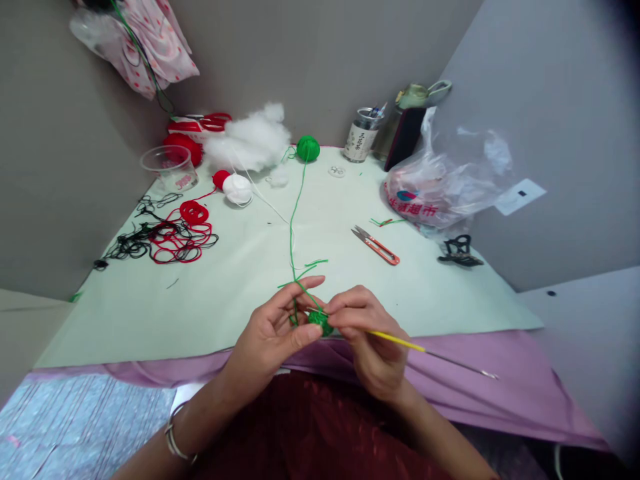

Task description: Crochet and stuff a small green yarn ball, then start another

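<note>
Between my hands, near the table's front edge, is a small green crochet piece (pixel 320 323). My left hand (pixel 277 330) pinches it between thumb and fingers, and green yarn (pixel 293 230) runs over the raised index finger. That strand leads back across the table to a green yarn ball (pixel 308 149). My right hand (pixel 373 337) is closed round a crochet hook (pixel 400 341) with a yellow handle, its spare metal end sticking out to the right. The working tip meets the green piece, partly hidden by my fingers.
Orange thread snips (pixel 376 245) lie right of centre. Tangled black and red yarn (pixel 183 233), a clear plastic cup (pixel 170 170) and white stuffing (pixel 250 140) are on the left. A plastic bag (pixel 440 183), a black claw clip (pixel 460 252) and a pen jar (pixel 361 137) occupy the right.
</note>
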Demonstrator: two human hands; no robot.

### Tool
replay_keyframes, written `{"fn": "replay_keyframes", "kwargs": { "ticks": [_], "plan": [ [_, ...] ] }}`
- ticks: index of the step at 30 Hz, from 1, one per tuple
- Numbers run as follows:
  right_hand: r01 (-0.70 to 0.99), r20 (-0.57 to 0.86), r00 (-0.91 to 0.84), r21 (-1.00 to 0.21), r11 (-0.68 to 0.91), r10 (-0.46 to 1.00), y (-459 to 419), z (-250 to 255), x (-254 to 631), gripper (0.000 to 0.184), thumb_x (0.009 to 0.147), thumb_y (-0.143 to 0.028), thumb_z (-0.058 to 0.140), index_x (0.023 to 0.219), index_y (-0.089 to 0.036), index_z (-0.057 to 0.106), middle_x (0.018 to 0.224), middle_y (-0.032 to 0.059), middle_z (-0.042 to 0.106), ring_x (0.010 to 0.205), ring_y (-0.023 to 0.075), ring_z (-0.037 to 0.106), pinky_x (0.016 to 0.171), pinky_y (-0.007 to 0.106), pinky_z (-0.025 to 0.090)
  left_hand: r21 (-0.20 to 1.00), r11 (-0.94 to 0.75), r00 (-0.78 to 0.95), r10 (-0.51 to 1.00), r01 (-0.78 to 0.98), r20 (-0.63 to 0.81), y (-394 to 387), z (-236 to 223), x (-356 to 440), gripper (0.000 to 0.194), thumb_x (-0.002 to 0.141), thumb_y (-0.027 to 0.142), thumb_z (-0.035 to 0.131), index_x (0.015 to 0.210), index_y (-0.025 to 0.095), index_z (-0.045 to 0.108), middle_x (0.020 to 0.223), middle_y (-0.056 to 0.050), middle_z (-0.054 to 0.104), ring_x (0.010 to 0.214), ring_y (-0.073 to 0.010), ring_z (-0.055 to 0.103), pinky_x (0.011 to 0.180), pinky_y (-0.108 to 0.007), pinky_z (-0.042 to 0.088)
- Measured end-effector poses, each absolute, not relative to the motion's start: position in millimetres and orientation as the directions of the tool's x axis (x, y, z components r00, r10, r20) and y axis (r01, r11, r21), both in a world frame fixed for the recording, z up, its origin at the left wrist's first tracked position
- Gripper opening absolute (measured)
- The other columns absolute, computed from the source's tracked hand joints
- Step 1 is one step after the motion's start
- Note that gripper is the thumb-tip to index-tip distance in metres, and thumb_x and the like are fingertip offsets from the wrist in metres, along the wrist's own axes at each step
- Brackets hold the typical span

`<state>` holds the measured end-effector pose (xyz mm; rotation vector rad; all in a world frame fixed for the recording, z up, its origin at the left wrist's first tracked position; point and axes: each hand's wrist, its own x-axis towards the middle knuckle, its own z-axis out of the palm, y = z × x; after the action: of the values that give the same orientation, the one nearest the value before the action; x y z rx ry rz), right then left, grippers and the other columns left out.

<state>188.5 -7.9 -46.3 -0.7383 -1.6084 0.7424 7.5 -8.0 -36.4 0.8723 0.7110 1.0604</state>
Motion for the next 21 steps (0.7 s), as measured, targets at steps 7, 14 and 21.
{"fn": "replay_keyframes", "kwargs": {
  "ticks": [7,14,21],
  "plan": [
    [0.434,0.772,-0.207,-0.478,0.764,0.601,-13.4,-59.0,193.1,0.057,0.088,-0.008,0.075,0.133,-0.042,0.073,0.110,0.0048,0.078,0.099,0.0243,0.074,0.077,0.036,0.062,0.664,0.453,0.396,0.884,-0.595,-0.248,-11.0,-31.8,16.6,0.053,0.080,0.031,0.090,0.131,0.027,0.076,0.101,-0.002,0.071,0.093,-0.0134,0.065,0.087,-0.023,0.050],
    [0.131,0.668,-0.125,-0.721,0.680,0.733,-6.9,-42.7,191.6,0.031,0.104,-0.020,0.060,0.126,-0.035,0.076,0.105,0.0062,0.079,0.090,0.0201,0.076,0.075,0.035,0.063,0.596,0.493,0.433,0.865,-0.634,-0.254,-5.6,-31.8,11.9,0.050,0.082,0.036,0.086,0.127,0.017,0.078,0.099,-0.007,0.074,0.088,-0.0156,0.064,0.085,-0.027,0.050],
    [0.461,0.742,-0.194,-0.508,0.727,0.642,-10.6,-49.9,191.2,0.047,0.095,-0.010,0.069,0.134,-0.035,0.073,0.111,0.0077,0.077,0.100,0.0224,0.074,0.081,0.036,0.064,0.792,0.308,0.244,0.948,-0.527,-0.206,-12.0,-36.6,18.9,0.061,0.079,0.026,0.089,0.138,0.026,0.070,0.102,-0.003,0.071,0.098,-0.0188,0.064,0.094,-0.031,0.048]
  ]
}}
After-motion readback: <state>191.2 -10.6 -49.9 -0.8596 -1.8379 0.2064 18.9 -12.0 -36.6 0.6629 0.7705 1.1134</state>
